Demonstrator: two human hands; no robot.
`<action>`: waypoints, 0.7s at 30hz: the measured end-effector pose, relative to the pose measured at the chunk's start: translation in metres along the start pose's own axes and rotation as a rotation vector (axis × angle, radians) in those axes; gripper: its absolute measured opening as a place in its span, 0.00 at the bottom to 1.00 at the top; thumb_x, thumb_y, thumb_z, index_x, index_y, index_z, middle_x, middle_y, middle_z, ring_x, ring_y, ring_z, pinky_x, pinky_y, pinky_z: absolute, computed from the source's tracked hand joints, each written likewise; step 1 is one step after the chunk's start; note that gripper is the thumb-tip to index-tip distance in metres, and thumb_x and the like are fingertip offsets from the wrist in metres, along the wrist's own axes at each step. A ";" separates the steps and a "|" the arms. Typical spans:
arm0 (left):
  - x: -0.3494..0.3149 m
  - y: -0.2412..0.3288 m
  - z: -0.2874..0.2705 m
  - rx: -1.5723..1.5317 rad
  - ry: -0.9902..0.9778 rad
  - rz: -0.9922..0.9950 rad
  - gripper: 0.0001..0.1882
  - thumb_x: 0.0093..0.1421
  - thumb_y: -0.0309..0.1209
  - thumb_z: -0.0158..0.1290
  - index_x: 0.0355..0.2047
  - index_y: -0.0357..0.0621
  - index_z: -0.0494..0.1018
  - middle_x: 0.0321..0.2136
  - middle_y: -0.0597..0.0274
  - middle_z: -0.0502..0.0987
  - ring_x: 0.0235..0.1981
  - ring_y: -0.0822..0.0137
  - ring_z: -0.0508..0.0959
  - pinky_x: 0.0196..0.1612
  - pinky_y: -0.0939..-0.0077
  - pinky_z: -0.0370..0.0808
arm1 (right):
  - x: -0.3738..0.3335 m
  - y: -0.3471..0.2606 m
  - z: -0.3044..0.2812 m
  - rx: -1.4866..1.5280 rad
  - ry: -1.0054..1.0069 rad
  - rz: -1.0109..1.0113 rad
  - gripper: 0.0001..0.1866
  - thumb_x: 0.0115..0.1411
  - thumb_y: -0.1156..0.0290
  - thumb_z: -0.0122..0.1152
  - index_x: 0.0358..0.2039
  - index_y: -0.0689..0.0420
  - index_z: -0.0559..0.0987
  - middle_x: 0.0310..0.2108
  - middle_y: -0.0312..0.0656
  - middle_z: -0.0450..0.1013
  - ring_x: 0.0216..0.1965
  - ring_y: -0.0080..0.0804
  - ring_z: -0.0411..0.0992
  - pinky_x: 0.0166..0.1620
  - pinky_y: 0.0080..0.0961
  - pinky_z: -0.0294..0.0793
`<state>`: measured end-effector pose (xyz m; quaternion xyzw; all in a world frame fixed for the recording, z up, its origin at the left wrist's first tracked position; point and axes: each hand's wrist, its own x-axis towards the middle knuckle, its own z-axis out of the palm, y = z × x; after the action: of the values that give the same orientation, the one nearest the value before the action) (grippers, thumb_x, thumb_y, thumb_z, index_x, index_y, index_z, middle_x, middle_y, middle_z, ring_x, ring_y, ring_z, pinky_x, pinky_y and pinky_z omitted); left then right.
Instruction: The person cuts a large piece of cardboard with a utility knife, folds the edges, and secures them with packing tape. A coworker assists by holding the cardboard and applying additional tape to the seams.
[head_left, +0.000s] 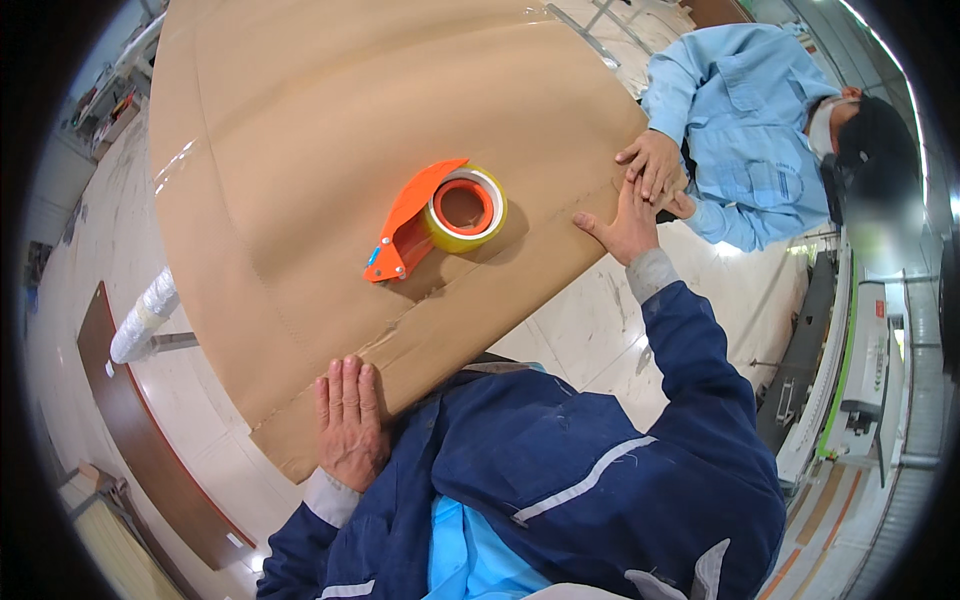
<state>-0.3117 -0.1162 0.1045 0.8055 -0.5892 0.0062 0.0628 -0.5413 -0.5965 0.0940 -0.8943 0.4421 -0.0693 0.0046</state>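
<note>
A large sheet of brown cardboard [300,140] spreads out in front of me, with a fold line running along its near edge. My left hand [350,420] lies flat on the near left part of that edge, fingers stretched out. At the right corner my right hand [628,225] rests on the cardboard, thumb spread away from the fingers. Its fingertips are partly covered by a co-worker's hand [655,160]. An orange tape dispenser [410,215] with a roll of yellowish tape [480,236] lies on the cardboard between my hands, touched by neither.
A co-worker in a light blue shirt [750,130] stands at the right corner, both hands at the cardboard. A plastic-wrapped leg or bar [147,313] juts out at the left. A brown board [140,420] lies on the floor there. Long machinery [850,350] stands far right.
</note>
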 end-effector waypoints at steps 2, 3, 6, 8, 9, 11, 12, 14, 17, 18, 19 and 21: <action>0.003 0.015 0.003 0.036 0.020 -0.070 0.43 0.55 0.33 0.61 0.70 0.33 0.60 0.70 0.38 0.63 0.74 0.42 0.60 0.76 0.45 0.53 | 0.007 -0.002 0.002 -0.061 0.099 -0.045 0.70 0.58 0.29 0.63 0.75 0.72 0.39 0.77 0.68 0.36 0.79 0.58 0.30 0.78 0.46 0.33; 0.005 0.020 0.004 0.008 0.016 -0.121 0.44 0.54 0.34 0.62 0.70 0.32 0.60 0.70 0.38 0.63 0.73 0.41 0.61 0.76 0.45 0.54 | 0.011 -0.006 -0.001 -0.018 0.042 0.009 0.70 0.57 0.29 0.64 0.75 0.74 0.40 0.77 0.68 0.37 0.79 0.58 0.31 0.78 0.47 0.34; 0.006 0.028 0.004 -0.025 0.050 -0.203 0.43 0.56 0.37 0.63 0.69 0.32 0.62 0.69 0.38 0.64 0.73 0.41 0.62 0.75 0.45 0.56 | 0.036 -0.020 -0.026 0.130 -0.082 -0.068 0.69 0.56 0.31 0.67 0.74 0.75 0.44 0.74 0.71 0.44 0.77 0.60 0.40 0.75 0.52 0.44; 0.007 0.027 0.003 -0.102 0.081 -0.215 0.40 0.59 0.39 0.63 0.68 0.33 0.64 0.69 0.40 0.65 0.72 0.42 0.62 0.74 0.45 0.57 | 0.061 -0.026 -0.064 0.018 -0.546 -0.015 0.61 0.57 0.36 0.69 0.74 0.70 0.53 0.69 0.70 0.57 0.72 0.59 0.57 0.68 0.52 0.62; 0.006 0.025 0.001 -0.171 0.096 -0.221 0.39 0.61 0.41 0.63 0.67 0.33 0.65 0.68 0.41 0.66 0.72 0.42 0.63 0.74 0.46 0.58 | 0.078 -0.032 -0.088 -0.117 -0.867 0.119 0.57 0.58 0.40 0.71 0.74 0.66 0.57 0.66 0.68 0.64 0.67 0.59 0.66 0.63 0.50 0.71; 0.006 0.021 -0.002 -0.248 0.131 -0.231 0.35 0.63 0.42 0.61 0.65 0.34 0.68 0.66 0.43 0.69 0.70 0.44 0.65 0.73 0.47 0.60 | 0.071 -0.063 -0.086 0.498 -0.612 -0.054 0.49 0.57 0.48 0.74 0.72 0.61 0.64 0.61 0.61 0.71 0.60 0.52 0.73 0.57 0.44 0.76; 0.007 0.021 -0.003 -0.252 0.160 -0.237 0.33 0.64 0.42 0.61 0.64 0.35 0.70 0.65 0.45 0.71 0.69 0.44 0.67 0.73 0.47 0.61 | 0.071 -0.083 -0.083 0.831 -0.479 -0.065 0.46 0.57 0.52 0.75 0.71 0.58 0.67 0.58 0.58 0.75 0.56 0.49 0.77 0.54 0.41 0.79; 0.008 0.016 -0.002 -0.239 0.224 -0.238 0.28 0.65 0.41 0.60 0.61 0.37 0.74 0.62 0.47 0.74 0.67 0.46 0.71 0.71 0.49 0.65 | 0.085 -0.126 -0.077 0.823 -0.507 -0.351 0.42 0.55 0.59 0.77 0.68 0.57 0.70 0.56 0.53 0.76 0.53 0.43 0.78 0.54 0.36 0.78; 0.005 0.011 0.003 -0.246 0.360 -0.298 0.20 0.64 0.38 0.60 0.54 0.44 0.80 0.56 0.53 0.80 0.61 0.53 0.78 0.65 0.54 0.73 | 0.100 -0.184 -0.061 0.600 -0.567 -0.760 0.36 0.53 0.65 0.75 0.62 0.58 0.75 0.51 0.50 0.78 0.48 0.35 0.79 0.52 0.32 0.78; 0.001 0.009 0.005 -0.206 0.390 -0.283 0.19 0.64 0.37 0.60 0.53 0.44 0.80 0.55 0.55 0.81 0.61 0.54 0.78 0.65 0.55 0.73 | 0.106 -0.202 -0.053 0.489 -0.578 -0.921 0.33 0.53 0.67 0.73 0.60 0.59 0.77 0.49 0.49 0.79 0.47 0.33 0.79 0.51 0.32 0.79; -0.006 0.008 0.005 -0.190 0.418 -0.302 0.18 0.63 0.36 0.61 0.52 0.45 0.81 0.55 0.57 0.81 0.60 0.56 0.78 0.65 0.56 0.73 | 0.110 -0.213 -0.048 0.465 -0.691 -0.815 0.29 0.52 0.71 0.67 0.56 0.60 0.79 0.44 0.48 0.81 0.43 0.34 0.79 0.49 0.31 0.79; -0.021 0.001 0.005 -0.095 0.474 -0.333 0.15 0.60 0.34 0.61 0.48 0.48 0.83 0.51 0.63 0.84 0.58 0.62 0.80 0.64 0.58 0.74 | 0.118 -0.222 -0.043 0.305 -0.769 -0.674 0.26 0.51 0.74 0.62 0.53 0.61 0.81 0.39 0.44 0.82 0.39 0.33 0.79 0.47 0.31 0.79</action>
<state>-0.3189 -0.0972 0.0976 0.8635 -0.4173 0.1559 0.2366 -0.3008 -0.5529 0.1659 -0.9367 0.0818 0.2021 0.2739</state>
